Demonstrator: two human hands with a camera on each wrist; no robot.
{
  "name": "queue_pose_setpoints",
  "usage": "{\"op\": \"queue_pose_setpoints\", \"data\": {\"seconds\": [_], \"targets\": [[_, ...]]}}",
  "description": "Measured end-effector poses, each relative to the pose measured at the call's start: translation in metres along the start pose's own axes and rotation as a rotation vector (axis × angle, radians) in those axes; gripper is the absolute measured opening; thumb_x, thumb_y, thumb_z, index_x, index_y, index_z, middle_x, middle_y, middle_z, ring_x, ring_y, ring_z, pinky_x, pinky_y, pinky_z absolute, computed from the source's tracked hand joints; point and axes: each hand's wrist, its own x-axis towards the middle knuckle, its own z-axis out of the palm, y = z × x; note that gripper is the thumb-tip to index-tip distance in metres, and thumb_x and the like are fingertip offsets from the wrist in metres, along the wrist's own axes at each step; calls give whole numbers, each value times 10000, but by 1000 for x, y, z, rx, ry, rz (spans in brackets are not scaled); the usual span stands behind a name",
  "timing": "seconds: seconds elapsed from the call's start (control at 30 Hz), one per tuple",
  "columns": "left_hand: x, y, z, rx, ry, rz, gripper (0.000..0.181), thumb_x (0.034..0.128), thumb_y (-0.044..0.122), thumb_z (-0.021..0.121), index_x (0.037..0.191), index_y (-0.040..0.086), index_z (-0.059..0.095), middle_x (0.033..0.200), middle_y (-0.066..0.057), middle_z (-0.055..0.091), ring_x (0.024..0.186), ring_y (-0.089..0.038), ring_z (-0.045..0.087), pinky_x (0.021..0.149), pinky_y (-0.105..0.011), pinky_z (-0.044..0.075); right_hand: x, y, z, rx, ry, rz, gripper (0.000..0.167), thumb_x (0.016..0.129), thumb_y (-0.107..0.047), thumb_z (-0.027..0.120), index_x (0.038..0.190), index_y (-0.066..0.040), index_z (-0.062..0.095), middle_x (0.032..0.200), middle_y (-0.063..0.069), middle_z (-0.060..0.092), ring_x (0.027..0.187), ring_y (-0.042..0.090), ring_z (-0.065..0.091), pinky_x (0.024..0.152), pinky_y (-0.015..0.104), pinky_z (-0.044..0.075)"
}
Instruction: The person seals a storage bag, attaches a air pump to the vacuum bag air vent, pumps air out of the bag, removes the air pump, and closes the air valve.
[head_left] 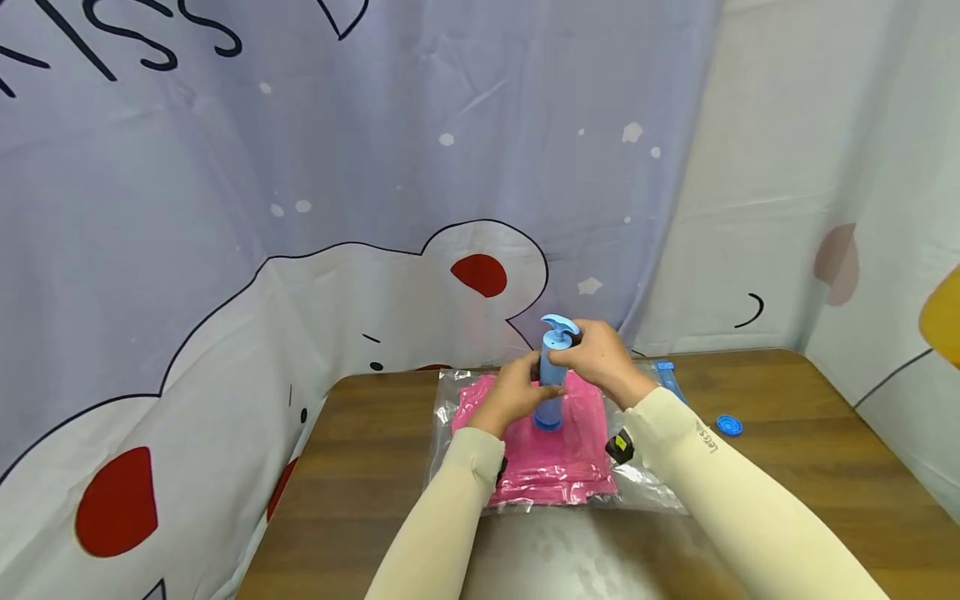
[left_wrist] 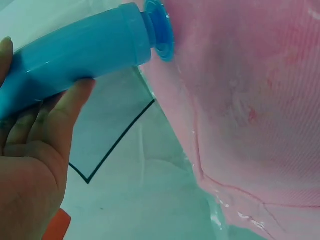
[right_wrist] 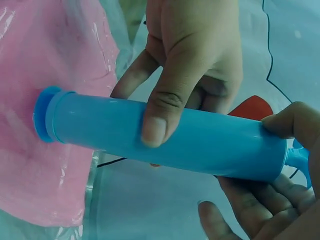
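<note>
A blue hand pump [head_left: 550, 412] with a curved handle on top stands nearly upright over a clear plastic bag [head_left: 442, 408] that holds a pink folded cloth [head_left: 536, 454]. My left hand [head_left: 517, 392] grips the middle of the pump's barrel, thumb on one side and fingers on the other. Higher up, just below the handle, my right hand [head_left: 600, 358] holds the barrel between thumb and fingers. The pump's flared lower end [right_wrist: 45, 115] meets the bag over the pink cloth; whether it sits on a valve is hidden.
On the wooden table [head_left: 375, 450], a round blue cap [head_left: 729, 425] lies to the right of the bag. A blue strip-like piece [head_left: 667, 377] is partly behind my right forearm. A printed curtain [head_left: 390, 308] hangs behind the table.
</note>
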Motion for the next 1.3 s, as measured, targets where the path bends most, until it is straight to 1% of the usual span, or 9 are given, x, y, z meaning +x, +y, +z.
{"op": "queue_pose_setpoints", "data": {"seconds": [0.13, 0.2, 0.27, 0.43, 0.7, 0.9, 1.0, 1.17, 1.3], "targets": [[2, 0, 1, 34, 47, -11, 559, 979, 209, 923, 1465, 70, 684, 1396, -161, 810, 1336, -349, 785, 1117, -501, 657, -1, 5, 2, 90, -13, 33, 429, 947, -227, 857, 1296, -3, 747, 1208, 147, 810, 1150, 322, 731, 1025, 432, 614], [3, 1, 2, 61, 75, -21, 621, 962, 226, 942, 1496, 68, 667, 1403, -169, 805, 1316, -351, 794, 1097, -487, 668, -1, 8, 3, 108, -12, 54, 617, 987, -303, 872, 1485, -3, 666, 1442, 199, 763, 1364, 381, 712, 1172, 511, 592], [4, 2, 4, 105, 104, -24, 670, 944, 247, 961, 1515, 69, 658, 1403, -174, 804, 1284, -350, 808, 1071, -470, 681, -2, 10, 4, 106, 3, 66, 747, 993, -376, 891, 1574, -15, 591, 1535, 222, 711, 1455, 406, 677, 1215, 556, 574], [5, 6, 10, 206, 168, 4, 680, 900, 298, 1000, 1474, 90, 699, 1359, -161, 829, 1181, -330, 845, 991, -424, 707, -4, 5, 6, -17, 79, 13, 772, 961, -500, 904, 1485, -15, 609, 1378, 223, 756, 1242, 391, 740, 1044, 533, 623], [1, 6, 16, 180, 200, -9, 675, 891, 312, 1007, 1443, 66, 704, 1281, -161, 849, 1139, -307, 840, 976, -429, 705, -5, -2, 9, -118, 141, 3, 629, 936, -484, 929, 1229, 20, 691, 1149, 209, 786, 989, 335, 711, 828, 408, 572], [-3, -1, 9, 76, 76, -17, 778, 917, 342, 984, 1578, 124, 637, 1462, -129, 782, 1342, -346, 777, 1102, -478, 666, -5, -1, 7, 20, 38, 74, 553, 949, -332, 916, 1336, 23, 740, 1304, 203, 793, 1195, 345, 727, 1013, 461, 619], [-4, -3, 5, 31, 16, -13, 732, 974, 328, 931, 1611, 147, 617, 1522, -123, 755, 1421, -359, 735, 1163, -520, 633, -5, -2, 7, 98, -17, 99, 480, 964, -250, 884, 1348, 5, 750, 1335, 181, 784, 1250, 323, 705, 1083, 461, 595], [-5, -2, 2, 31, -6, 0, 603, 1034, 277, 866, 1572, 121, 642, 1480, -159, 772, 1397, -388, 746, 1153, -550, 634, -4, -2, 10, 117, -30, 100, 396, 955, -203, 870, 1284, -7, 769, 1259, 137, 798, 1179, 274, 700, 1043, 405, 580], [-6, -1, 3, 51, 8, -19, 602, 1004, 244, 896, 1545, 124, 661, 1462, -151, 781, 1382, -385, 755, 1146, -519, 641, -4, 2, 13, 103, -20, 71, 402, 955, -198, 855, 1285, 8, 751, 1261, 168, 796, 1180, 303, 706, 1047, 424, 580]]}}
